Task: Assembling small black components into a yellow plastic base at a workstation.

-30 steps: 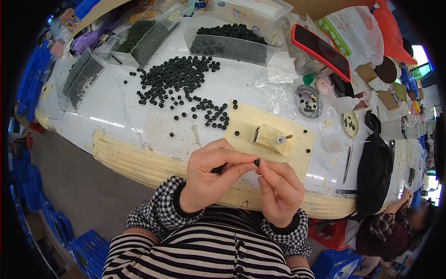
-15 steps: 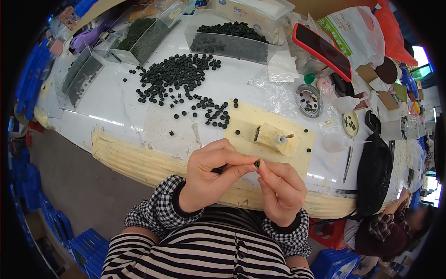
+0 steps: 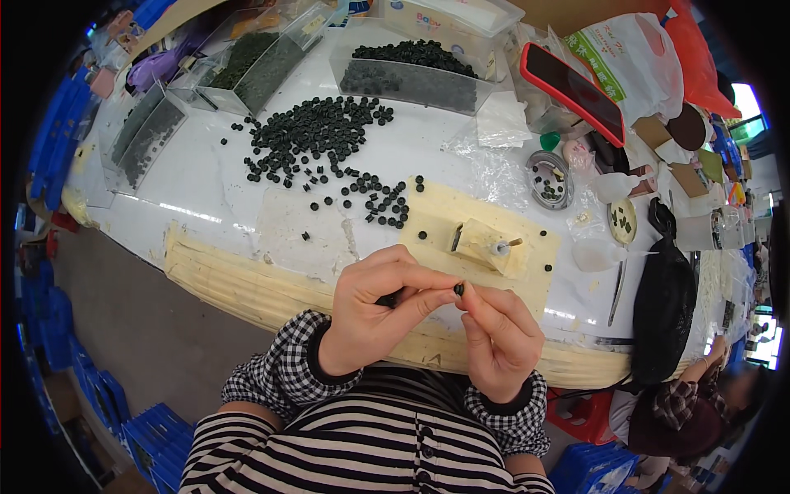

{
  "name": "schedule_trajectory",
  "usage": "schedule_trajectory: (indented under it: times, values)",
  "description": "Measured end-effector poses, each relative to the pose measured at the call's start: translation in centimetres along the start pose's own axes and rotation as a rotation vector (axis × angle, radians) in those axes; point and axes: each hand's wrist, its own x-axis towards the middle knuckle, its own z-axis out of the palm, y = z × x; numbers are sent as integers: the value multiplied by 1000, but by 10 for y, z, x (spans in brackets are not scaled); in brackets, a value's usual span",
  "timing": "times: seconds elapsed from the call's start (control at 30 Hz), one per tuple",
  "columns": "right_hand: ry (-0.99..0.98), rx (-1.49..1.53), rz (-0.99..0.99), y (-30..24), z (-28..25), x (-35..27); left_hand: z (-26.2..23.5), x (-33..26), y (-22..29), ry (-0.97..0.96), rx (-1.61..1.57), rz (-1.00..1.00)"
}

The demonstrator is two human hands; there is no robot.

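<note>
Between the fingertips of both hands is a small round black grooved piece [image 3: 459, 289], held just over the table's near edge. My left hand [image 3: 374, 309] pinches it from the left between thumb and forefinger; another dark piece shows partly within its curled fingers. From the other side my right hand [image 3: 504, 329] is closed on the same piece with thumb and fingertip. Beyond the hands, a cream block [image 3: 485, 247] with a short upright pin stands on a yellow mat [image 3: 428, 210]. Many similar black pieces [image 3: 309, 128] lie in a loose heap at the far left.
A clear bin [image 3: 411, 92] of black pieces stands at the back, with more clear bins at the left. To the right are a red-framed phone [image 3: 572, 90], a round dish [image 3: 548, 198], squeeze bottles, tweezers [image 3: 617, 292] and a black bag [image 3: 662, 296]. Another person sits at far right.
The small black piece has turned slightly between my fingertips. Both hands stay in nearly the same place.
</note>
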Motion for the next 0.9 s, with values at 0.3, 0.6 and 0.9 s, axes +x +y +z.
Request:
schedule_trajectory:
  times: [0.3,0.6,0.9]
  values:
    - [27,8,32,0,-1,-2,0,1,2,-6,-3,-39]
    - [-338,814,-838,-62,-96,33,2,2,-2,9,-105,-42]
    - [-65,723,-1080,-93,-79,27,-1,1,-1,39,-104,-32]
